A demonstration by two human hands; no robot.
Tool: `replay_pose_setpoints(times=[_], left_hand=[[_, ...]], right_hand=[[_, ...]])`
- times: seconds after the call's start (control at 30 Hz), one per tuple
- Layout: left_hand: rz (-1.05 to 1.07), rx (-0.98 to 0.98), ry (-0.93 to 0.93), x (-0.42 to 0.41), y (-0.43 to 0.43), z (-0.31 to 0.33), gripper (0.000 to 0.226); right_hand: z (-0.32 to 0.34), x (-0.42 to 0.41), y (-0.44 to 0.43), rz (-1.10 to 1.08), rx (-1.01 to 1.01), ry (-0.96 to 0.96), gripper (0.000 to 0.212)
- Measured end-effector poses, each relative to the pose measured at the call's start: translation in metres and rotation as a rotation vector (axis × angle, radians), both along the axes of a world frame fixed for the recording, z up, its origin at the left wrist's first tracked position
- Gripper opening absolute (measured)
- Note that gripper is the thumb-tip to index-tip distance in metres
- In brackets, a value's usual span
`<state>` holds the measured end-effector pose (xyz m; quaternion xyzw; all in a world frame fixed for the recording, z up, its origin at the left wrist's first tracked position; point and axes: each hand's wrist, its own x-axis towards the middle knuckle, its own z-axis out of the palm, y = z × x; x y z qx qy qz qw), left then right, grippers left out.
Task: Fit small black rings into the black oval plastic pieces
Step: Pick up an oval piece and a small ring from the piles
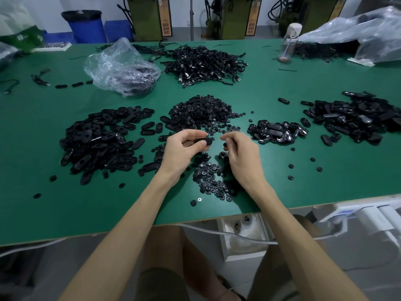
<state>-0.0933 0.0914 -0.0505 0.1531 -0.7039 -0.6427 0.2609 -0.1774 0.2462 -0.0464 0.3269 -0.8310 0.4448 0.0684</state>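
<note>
Oval plastic pieces [102, 137] lie heaped on the left of the green worktop [325, 181]. Just right of them, the left hand [184, 148] grips one black oval piece [202, 140] between thumb and fingers, held above scattered small black rings [208, 172]. Behind sits the main ring heap [201, 111]. The right hand [240, 155] has its fingertips drawn together close to the held piece; whether they pinch a ring I cannot tell. Further right lie two more oval piles [277, 132].
</note>
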Motion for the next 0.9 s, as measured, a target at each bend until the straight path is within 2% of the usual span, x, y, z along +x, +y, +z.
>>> replay_pose_setpoints(times=[0.17, 0.33, 0.77, 0.9], left_hand=[[-0.009, -0.020, 0.005, -0.0002, 0.0005, -0.0015, 0.020], [-0.010, -0.021, -0.012, 0.0000, -0.0009, -0.0029, 0.019], [-0.119, -0.139, 0.003, 0.0002, 0.0059, -0.0010, 0.013], [-0.131, -0.149, -0.021, 0.0000, 0.0086, -0.0006, 0.011]], right_hand=[[0.0037, -0.0007, 0.0049, 0.008, -0.151, -0.154, 0.022], [0.0059, -0.0010, 0.0063, 0.029, -0.191, -0.232, 0.022], [0.0060, 0.0002, 0.0042, 0.045, -0.143, -0.140, 0.014], [0.0040, 0.0028, 0.0011, 0.072, -0.089, -0.049, 0.012]])
